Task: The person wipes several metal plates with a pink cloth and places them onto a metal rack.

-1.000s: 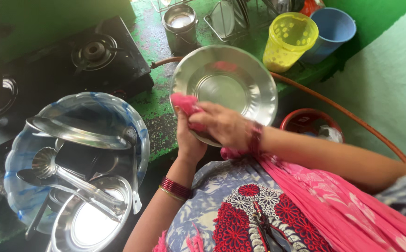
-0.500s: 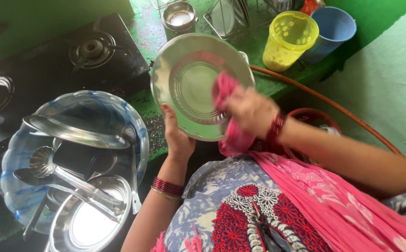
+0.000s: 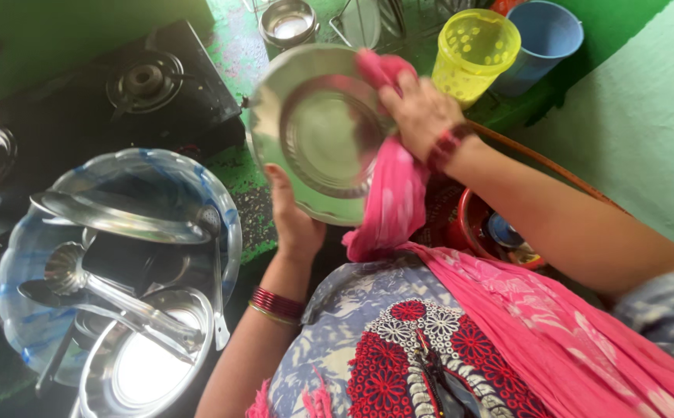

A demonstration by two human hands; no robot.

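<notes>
My left hand [image 3: 294, 224] grips the steel plate [image 3: 318, 131] by its lower rim, tilted up. My right hand [image 3: 418, 112] is clenched on the pink cloth [image 3: 391, 197], pressing it to the plate's right edge.

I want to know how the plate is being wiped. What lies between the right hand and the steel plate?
A pink cloth: the right hand presses its bunched end against the steel plate near the upper right rim. The left hand holds the plate's lower edge bare.

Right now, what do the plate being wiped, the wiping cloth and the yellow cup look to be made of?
The plate looks like polished steel: silvery and mirror-bright. The cloth is soft pink fabric, draping in folds. The yellow cup seems translucent plastic, since light glows through it.
</notes>
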